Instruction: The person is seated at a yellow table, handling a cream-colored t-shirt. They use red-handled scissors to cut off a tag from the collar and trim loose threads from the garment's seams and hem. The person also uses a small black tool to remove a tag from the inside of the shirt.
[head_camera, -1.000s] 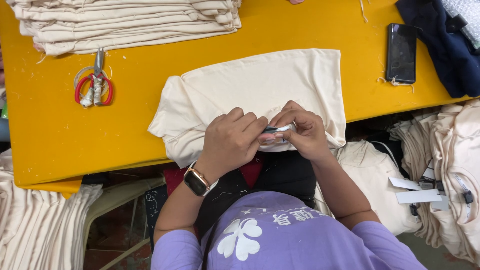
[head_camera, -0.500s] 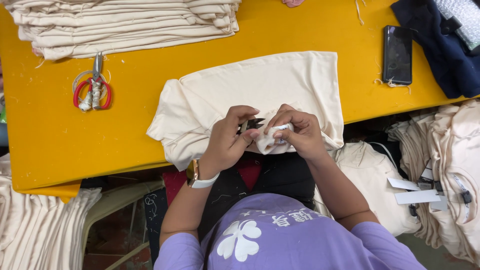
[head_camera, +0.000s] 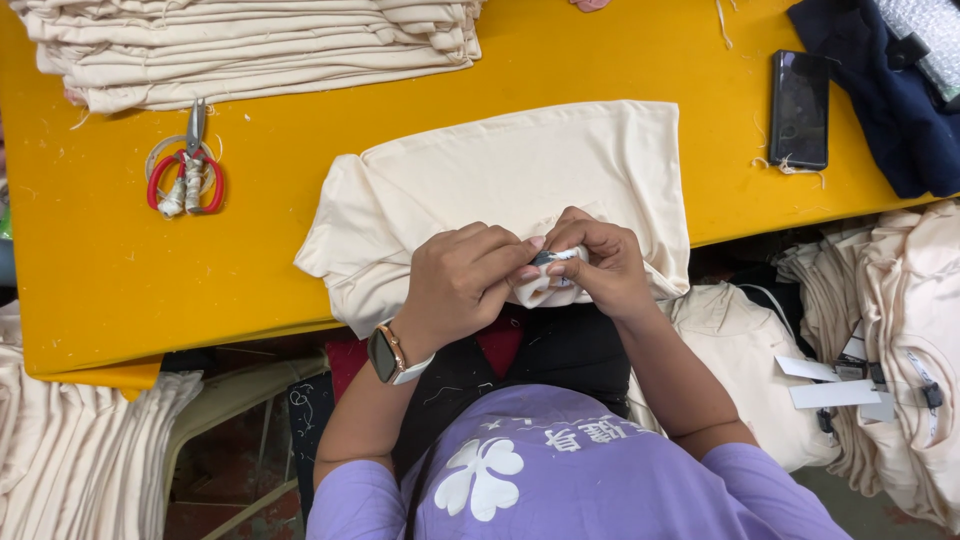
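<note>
Here we start at the far left, where one pile of cream cloth (head_camera: 60, 450) hangs below the yellow table (head_camera: 100, 290). On the table top lies one stack (head_camera: 250, 45) of folded cream garments at the back, and just in front of it one pair of red-handled scissors (head_camera: 187, 172), well apart from our hands. Toward the middle, one folded cream garment (head_camera: 520, 180) lies on the table's near edge, its lower hem hanging over toward us. Our left hand (head_camera: 465, 285), with one watch (head_camera: 388, 354) on its wrist, is closed in a pinch on a small dark tool (head_camera: 543, 259), too hidden to name. It meets our right hand (head_camera: 600, 265), whose fingers are clenched around a bunched bit of the garment's hem and a small white tag (head_camera: 537, 290); the two hands touch over the hem. Further right, one dark phone (head_camera: 799, 108) lies flat on the table, near one navy garment (head_camera: 880, 100) at the corner. Below the table's right end we count several more cream garments (head_camera: 900, 340), with three white tags (head_camera: 835, 390) among them.
</note>
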